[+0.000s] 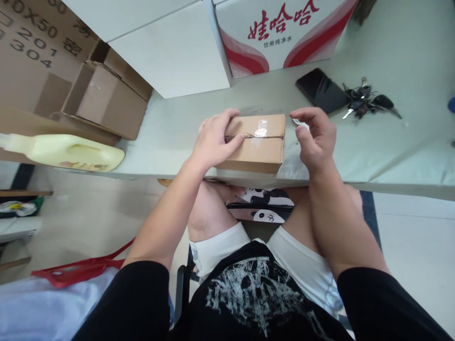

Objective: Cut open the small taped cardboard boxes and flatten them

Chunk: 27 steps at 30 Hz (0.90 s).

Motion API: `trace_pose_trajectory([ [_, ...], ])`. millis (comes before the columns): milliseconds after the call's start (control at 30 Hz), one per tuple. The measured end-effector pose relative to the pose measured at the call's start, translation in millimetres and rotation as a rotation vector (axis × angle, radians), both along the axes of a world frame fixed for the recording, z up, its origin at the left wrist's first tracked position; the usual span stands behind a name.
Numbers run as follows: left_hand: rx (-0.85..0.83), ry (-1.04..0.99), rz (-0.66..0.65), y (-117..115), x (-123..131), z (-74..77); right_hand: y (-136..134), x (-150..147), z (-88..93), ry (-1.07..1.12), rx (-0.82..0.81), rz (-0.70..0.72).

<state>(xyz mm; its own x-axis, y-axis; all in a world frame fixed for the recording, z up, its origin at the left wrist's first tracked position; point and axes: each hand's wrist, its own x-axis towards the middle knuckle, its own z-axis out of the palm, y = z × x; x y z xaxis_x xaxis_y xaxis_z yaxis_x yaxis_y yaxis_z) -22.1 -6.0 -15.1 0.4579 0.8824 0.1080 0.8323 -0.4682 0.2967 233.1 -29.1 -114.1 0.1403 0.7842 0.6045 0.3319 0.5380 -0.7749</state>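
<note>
A small brown cardboard box sits near the front edge of the pale table, its top seam closed with a strip of clear tape. My left hand lies on the box's left end, fingers curled over the top with the thumb on the seam. My right hand hovers just right of the box, fingers curled in a pinch on a small whitish scrap that looks like tape.
A black phone and a bunch of keys lie at the back right. A white carton with red print stands behind. An open cardboard box and a pale yellow jug are at the left.
</note>
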Motion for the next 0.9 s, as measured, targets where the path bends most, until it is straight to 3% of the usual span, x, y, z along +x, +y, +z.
trace_pose_trajectory([
  [133, -0.014, 0.039, -0.042, 10, -8, 7.2, -3, -7, 2.3, 0.044, 0.055, 0.109],
  [300, -0.034, 0.053, -0.056, 19, -11, 16.3, -5, -12, 8.1, -0.014, 0.105, 0.072],
  [500, -0.033, -0.036, -0.158, 21, -14, 17.3, -13, -11, 20.5, -0.169, -0.192, 0.050],
  [633, -0.061, -0.036, -0.199, 20, -23, 17.2, -14, -11, 23.6, -0.169, -0.259, 0.086],
  [900, -0.024, 0.043, -0.045, 2, -9, 10.0, -8, -13, 27.1, -0.105, -0.320, 0.100],
])
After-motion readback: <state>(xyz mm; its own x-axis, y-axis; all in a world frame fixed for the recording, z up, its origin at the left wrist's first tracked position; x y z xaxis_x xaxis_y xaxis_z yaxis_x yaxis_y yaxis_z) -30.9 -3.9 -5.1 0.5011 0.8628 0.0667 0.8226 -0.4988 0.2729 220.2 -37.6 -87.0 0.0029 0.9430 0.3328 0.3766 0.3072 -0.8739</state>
